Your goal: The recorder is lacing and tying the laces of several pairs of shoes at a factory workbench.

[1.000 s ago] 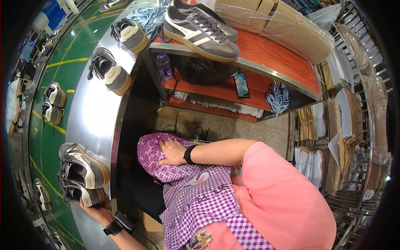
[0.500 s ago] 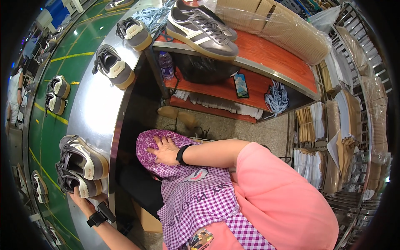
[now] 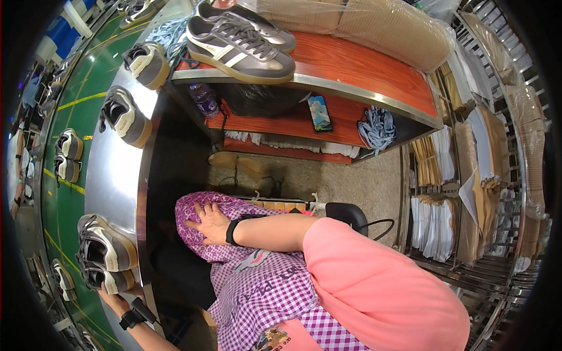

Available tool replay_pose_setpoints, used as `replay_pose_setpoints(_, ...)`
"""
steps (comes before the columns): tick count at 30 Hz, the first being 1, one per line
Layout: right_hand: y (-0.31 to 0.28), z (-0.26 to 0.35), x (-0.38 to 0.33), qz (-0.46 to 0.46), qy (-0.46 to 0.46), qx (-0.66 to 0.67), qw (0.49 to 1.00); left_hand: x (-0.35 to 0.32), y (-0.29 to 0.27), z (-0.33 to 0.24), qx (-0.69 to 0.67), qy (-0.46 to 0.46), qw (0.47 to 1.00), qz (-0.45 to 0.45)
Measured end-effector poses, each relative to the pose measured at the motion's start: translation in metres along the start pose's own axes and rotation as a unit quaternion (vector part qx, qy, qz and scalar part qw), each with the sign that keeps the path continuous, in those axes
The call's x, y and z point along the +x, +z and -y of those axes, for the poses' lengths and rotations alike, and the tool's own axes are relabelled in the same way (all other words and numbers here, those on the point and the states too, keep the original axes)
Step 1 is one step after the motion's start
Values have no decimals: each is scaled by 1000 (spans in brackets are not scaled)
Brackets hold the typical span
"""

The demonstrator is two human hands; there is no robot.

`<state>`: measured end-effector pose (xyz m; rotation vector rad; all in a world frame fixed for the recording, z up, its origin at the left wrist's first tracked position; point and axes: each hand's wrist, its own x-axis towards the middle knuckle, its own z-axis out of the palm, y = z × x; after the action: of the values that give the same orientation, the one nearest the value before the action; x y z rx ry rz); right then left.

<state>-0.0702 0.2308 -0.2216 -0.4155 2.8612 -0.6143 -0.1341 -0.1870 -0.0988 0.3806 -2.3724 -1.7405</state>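
Observation:
At the near end of the metal counter, my left hand (image 3: 117,301) is at the heel of a grey sneaker (image 3: 109,279), its thumb up against the shoe and its other fingers partly hidden. Right beside that shoe stands a matching grey sneaker (image 3: 117,248) with a cream heel patch and gum sole. My right hand (image 3: 211,225), a black band at its wrist, lies with fingers spread on my knee. Purple patterned cloth (image 3: 187,216) covers the knee under that palm.
The metal counter (image 3: 111,181) carries two more sneakers (image 3: 126,117) farther along. A pair of grey sneakers (image 3: 240,44) tops a red shelf (image 3: 351,58); a phone (image 3: 319,113), a bottle (image 3: 204,99) and laces (image 3: 377,128) sit below. Racks of cardboard (image 3: 433,228) line the right.
My view has swung, so shelf and counter shift left in the picture. My left hand stays at the same sneaker, and the right still rests on my knee.

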Motion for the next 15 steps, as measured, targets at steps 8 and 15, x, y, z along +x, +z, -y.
replay_pose_setpoints(8, 11, 0, 4, -10, 1, -4, 1000, 22, -35, 23, 23, -22, 999, 4)
replay_pose_setpoints(15, 11, 0, 5, -11, 7, 5, 1000, 34, -46, 27, 0, -75, 997, -14)
